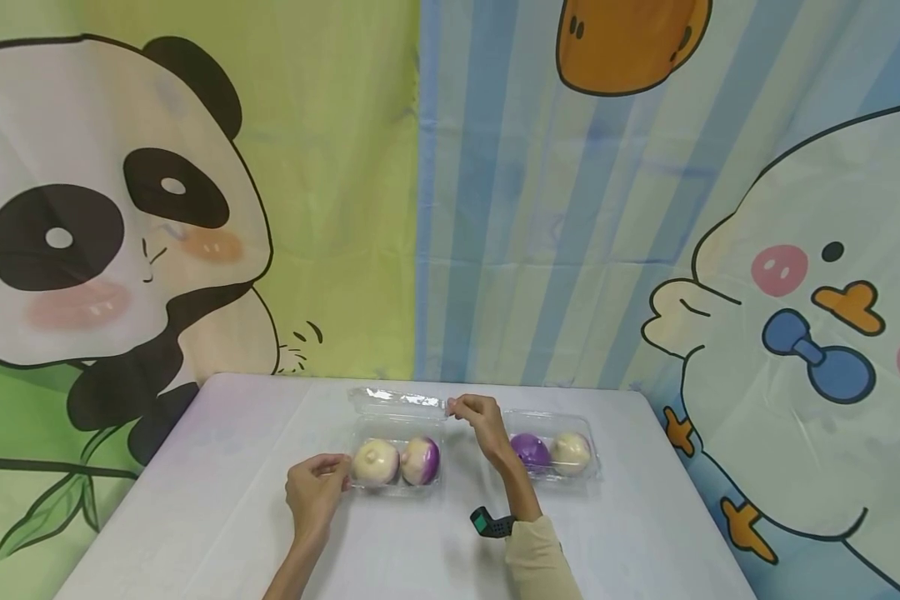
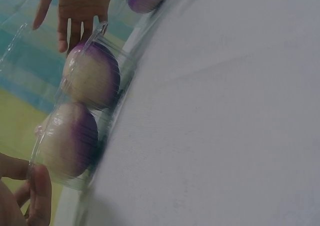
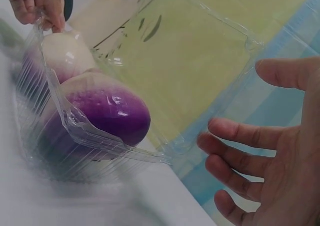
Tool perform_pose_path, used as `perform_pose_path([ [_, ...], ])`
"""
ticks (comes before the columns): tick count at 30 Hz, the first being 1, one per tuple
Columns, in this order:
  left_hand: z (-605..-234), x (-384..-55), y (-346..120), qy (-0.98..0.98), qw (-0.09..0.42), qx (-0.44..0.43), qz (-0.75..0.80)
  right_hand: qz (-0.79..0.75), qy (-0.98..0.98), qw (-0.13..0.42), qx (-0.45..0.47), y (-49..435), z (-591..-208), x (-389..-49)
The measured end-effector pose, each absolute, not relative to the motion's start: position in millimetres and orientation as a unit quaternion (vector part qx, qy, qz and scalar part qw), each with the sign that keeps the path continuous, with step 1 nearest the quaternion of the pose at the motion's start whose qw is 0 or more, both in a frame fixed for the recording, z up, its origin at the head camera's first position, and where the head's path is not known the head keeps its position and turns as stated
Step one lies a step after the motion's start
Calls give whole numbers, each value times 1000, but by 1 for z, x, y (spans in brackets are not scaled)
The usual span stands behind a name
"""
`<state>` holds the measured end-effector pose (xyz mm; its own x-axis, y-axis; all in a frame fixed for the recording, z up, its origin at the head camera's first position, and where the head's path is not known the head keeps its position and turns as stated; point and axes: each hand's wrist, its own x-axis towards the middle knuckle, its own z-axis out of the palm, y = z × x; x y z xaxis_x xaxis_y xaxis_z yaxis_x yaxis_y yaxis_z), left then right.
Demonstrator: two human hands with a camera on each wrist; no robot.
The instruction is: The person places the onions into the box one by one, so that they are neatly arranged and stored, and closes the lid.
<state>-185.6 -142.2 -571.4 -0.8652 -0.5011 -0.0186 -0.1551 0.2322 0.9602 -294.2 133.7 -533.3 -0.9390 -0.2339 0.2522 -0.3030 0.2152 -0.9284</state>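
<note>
A clear plastic box [image 1: 396, 491] stands on the table with its hinged lid [image 1: 396, 403] raised at the back. Inside are two white-and-purple turnips, the left turnip [image 1: 376, 462] and the right turnip [image 1: 421, 461], side by side. My left hand [image 1: 317, 493] pinches the box's left front rim between thumb and fingers, as the left wrist view also shows. At the lid's right edge is my right hand [image 1: 483, 423]. In the right wrist view its fingers [image 3: 245, 136] are spread and its thumb is at the lid's corner, with no grip visible.
A second clear box [image 1: 588, 472] stands to the right, behind my right forearm, holding a purple turnip [image 1: 530, 451] and a paler turnip [image 1: 571, 453]. White cloth covers the table [image 1: 225, 492]. A printed curtain [image 1: 345, 208] hangs behind it.
</note>
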Motion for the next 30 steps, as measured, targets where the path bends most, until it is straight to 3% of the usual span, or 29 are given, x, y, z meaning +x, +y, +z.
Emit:
perform_pose_path([
  [30,-570,-186,-143,-763,144,212,-594,526,-827,12,196,136,-520,-285],
])
